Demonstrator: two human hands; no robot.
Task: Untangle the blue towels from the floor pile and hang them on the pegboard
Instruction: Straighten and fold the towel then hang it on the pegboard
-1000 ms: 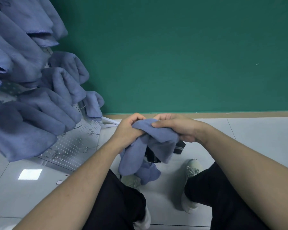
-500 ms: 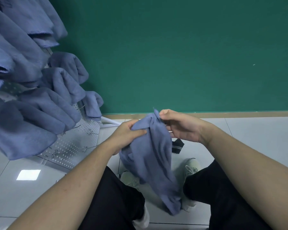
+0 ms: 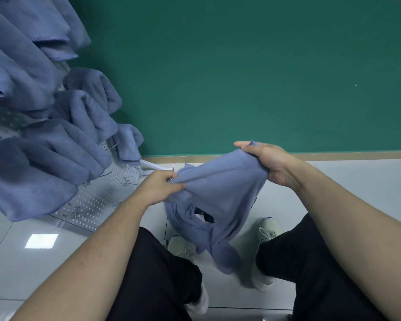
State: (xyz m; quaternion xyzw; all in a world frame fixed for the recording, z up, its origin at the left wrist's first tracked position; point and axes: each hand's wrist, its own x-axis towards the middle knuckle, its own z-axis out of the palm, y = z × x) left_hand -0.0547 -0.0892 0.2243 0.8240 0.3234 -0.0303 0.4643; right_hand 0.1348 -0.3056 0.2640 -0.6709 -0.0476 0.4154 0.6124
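I hold one blue towel (image 3: 220,188) stretched between both hands above my feet. My left hand (image 3: 159,187) pinches its left edge. My right hand (image 3: 264,161) grips the upper right corner, higher and farther out. The rest of the towel hangs down in folds between my legs. At the left, a white pegboard (image 3: 97,200) leans with several blue towels (image 3: 56,144) hanging on its hooks. No floor pile shows in view.
A green wall (image 3: 241,66) with a tan baseboard stands straight ahead. The floor is pale glossy tile (image 3: 357,181). My white shoes (image 3: 266,230) and black trousers fill the lower frame. A small black object (image 3: 205,215) shows through a gap in the towel.
The bunched towel has been pulled open. My hands moved apart, the right one up and to the right, and the cloth now spreads between them.
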